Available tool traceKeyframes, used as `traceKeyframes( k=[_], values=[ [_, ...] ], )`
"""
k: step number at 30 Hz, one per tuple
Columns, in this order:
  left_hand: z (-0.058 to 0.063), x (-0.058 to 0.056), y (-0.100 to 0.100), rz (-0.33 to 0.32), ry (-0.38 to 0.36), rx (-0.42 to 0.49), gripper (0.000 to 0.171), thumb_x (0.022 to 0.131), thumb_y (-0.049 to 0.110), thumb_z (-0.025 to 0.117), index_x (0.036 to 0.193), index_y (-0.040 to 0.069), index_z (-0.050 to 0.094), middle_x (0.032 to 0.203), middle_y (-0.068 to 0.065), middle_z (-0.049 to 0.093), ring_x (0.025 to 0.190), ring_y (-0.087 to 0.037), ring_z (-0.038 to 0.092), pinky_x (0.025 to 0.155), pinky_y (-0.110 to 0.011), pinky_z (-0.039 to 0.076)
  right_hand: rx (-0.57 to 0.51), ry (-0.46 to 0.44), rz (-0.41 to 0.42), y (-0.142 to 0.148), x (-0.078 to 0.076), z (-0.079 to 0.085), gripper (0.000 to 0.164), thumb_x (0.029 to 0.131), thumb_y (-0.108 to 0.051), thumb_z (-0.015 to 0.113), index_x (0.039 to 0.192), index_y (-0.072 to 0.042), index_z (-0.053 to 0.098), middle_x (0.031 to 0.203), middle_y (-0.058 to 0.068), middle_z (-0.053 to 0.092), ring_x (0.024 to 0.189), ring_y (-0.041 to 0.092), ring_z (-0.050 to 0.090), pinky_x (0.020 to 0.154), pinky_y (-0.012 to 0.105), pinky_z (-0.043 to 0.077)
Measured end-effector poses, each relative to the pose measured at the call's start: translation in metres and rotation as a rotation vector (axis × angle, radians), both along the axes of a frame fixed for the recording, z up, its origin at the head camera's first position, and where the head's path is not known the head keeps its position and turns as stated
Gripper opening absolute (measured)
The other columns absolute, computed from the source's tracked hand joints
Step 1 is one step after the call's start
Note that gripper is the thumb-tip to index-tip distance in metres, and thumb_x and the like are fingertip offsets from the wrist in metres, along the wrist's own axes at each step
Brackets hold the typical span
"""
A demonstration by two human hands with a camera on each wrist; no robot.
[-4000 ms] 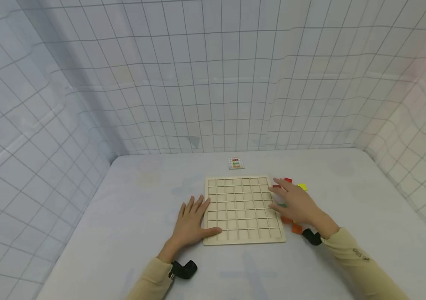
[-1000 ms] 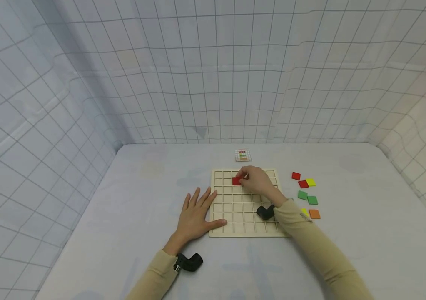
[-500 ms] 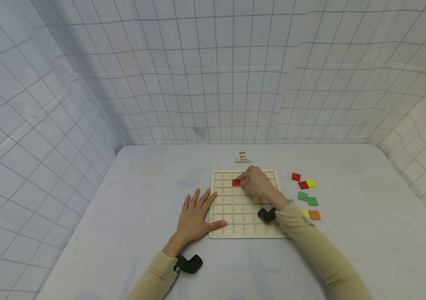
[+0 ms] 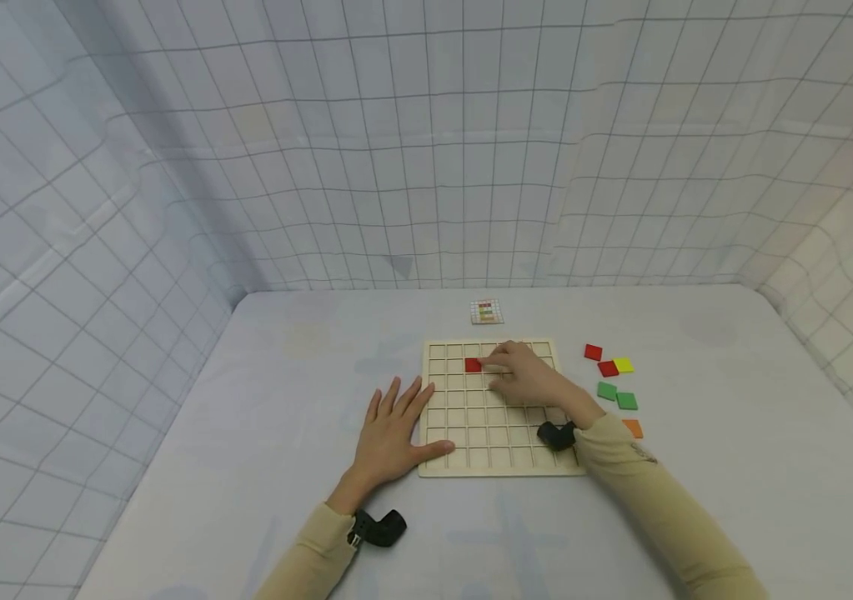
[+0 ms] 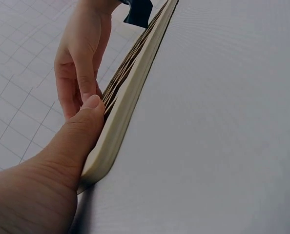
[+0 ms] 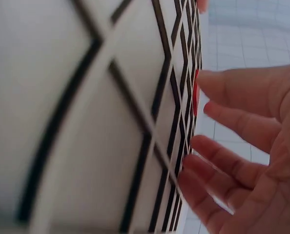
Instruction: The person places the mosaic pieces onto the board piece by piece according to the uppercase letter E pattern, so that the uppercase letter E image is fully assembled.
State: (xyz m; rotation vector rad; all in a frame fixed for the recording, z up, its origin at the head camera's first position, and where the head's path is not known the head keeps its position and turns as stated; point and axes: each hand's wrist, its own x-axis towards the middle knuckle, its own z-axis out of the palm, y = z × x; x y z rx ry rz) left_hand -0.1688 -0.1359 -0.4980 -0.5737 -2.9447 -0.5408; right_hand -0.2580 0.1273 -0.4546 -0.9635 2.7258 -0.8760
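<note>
The head view gives you the whole board (image 4: pixel 476 436), with a red tile (image 4: pixel 473 365) in its third column from the left, second row from the far edge, and a small patterned card (image 4: pixel 486 312) beyond. The left wrist view adds the board's thick side; your left hand (image 4: pixel 390 433) lies splayed there, thumb over the edge. The right wrist view adds the palm side of your right hand (image 4: pixel 527 377), fingers apart, one tip at the red tile's edge; you cannot tell whether it presses. Count one board, one card, one tile placed and six loose in sight: two reds (image 4: pixel 593 352), two greens (image 4: pixel 626 401), one yellow (image 4: pixel 624 365), one orange (image 4: pixel 632 428).
</note>
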Motion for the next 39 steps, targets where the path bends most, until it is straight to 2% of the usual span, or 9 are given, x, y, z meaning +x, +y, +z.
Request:
traceKeyframes(
  k=[4,7,10,13,16,19,25,29,39],
  values=[
    [0.000,0.000,0.001,-0.006,0.016,0.006,0.095,0.078,0.074,0.053,0.151,0.020,0.028,0.155,-0.003,0.023,0.143,-0.031,0.008,0.112,-0.051,0.002,-0.076,-0.047,-0.017,0.018,0.002,0.000,0.034,0.092,-0.013,0.063,0.124,-0.003,0.062,0.126,0.016,0.052,0.110,0.032,0.052,0.090,0.046,0.045],
    [0.000,0.001,0.001,-0.004,0.015,0.002,0.095,0.078,0.075,0.052,0.152,0.020,0.027,0.155,-0.002,0.022,0.143,-0.030,0.007,0.112,-0.050,0.002,-0.099,-0.012,-0.063,0.034,0.003,0.000,0.028,0.092,-0.011,0.062,0.118,-0.001,0.065,0.124,0.015,0.056,0.104,0.031,0.057,0.086,0.046,0.048],
    [0.000,0.001,0.000,-0.003,0.014,0.007,0.095,0.078,0.074,0.052,0.152,0.021,0.027,0.155,-0.002,0.022,0.143,-0.030,0.007,0.112,-0.050,0.002,-0.071,0.038,-0.128,0.049,0.005,0.004,0.025,0.092,-0.010,0.062,0.114,0.000,0.066,0.120,0.016,0.061,0.105,0.033,0.058,0.087,0.049,0.047],
    [0.000,0.001,0.000,-0.001,0.015,0.012,0.094,0.078,0.074,0.052,0.152,0.021,0.027,0.155,-0.002,0.022,0.143,-0.030,0.007,0.112,-0.050,0.002,-0.025,0.051,-0.230,0.063,0.008,0.011,0.025,0.093,-0.014,0.061,0.114,0.000,0.067,0.118,0.017,0.062,0.112,0.038,0.053,0.093,0.053,0.042],
    [0.000,0.001,0.000,0.000,0.015,0.016,0.094,0.078,0.074,0.052,0.152,0.021,0.027,0.155,-0.002,0.021,0.143,-0.030,0.007,0.112,-0.049,0.002,0.023,0.049,-0.336,0.077,0.009,0.015,0.028,0.094,-0.019,0.060,0.115,-0.002,0.068,0.118,0.019,0.061,0.109,0.039,0.054,0.089,0.055,0.043],
    [0.000,0.000,-0.001,0.002,0.004,0.012,0.094,0.078,0.074,0.052,0.152,0.022,0.025,0.156,-0.001,0.020,0.143,-0.028,0.005,0.112,-0.048,0.000,0.055,0.057,-0.387,0.092,0.007,0.016,0.030,0.092,-0.020,0.062,0.115,-0.001,0.068,0.117,0.022,0.061,0.105,0.040,0.055,0.085,0.055,0.045],
    [-0.001,0.000,-0.002,0.003,0.010,0.004,0.095,0.078,0.074,0.052,0.152,0.021,0.025,0.156,-0.001,0.019,0.143,-0.029,0.005,0.112,-0.049,0.001,0.121,0.065,-0.439,0.113,0.003,0.011,0.042,0.087,-0.022,0.069,0.119,0.005,0.063,0.112,0.029,0.057,0.100,0.042,0.051,0.081,0.055,0.045],
    [-0.001,0.001,-0.002,0.002,0.005,0.004,0.094,0.078,0.074,0.053,0.152,0.021,0.026,0.156,-0.001,0.020,0.143,-0.029,0.006,0.112,-0.049,0.001,0.162,0.064,-0.462,0.118,0.003,0.009,0.048,0.085,-0.022,0.071,0.120,0.009,0.059,0.101,0.026,0.057,0.093,0.040,0.050,0.075,0.051,0.047],
    [-0.001,0.001,-0.001,-0.002,0.016,0.002,0.094,0.079,0.073,0.053,0.152,0.021,0.026,0.156,-0.001,0.020,0.143,-0.029,0.006,0.112,-0.048,0.001,0.133,0.007,-0.455,0.117,0.001,0.008,0.030,0.087,-0.011,0.068,0.110,0.008,0.067,0.095,0.020,0.060,0.077,0.028,0.054,0.065,0.040,0.047]
  ],
)
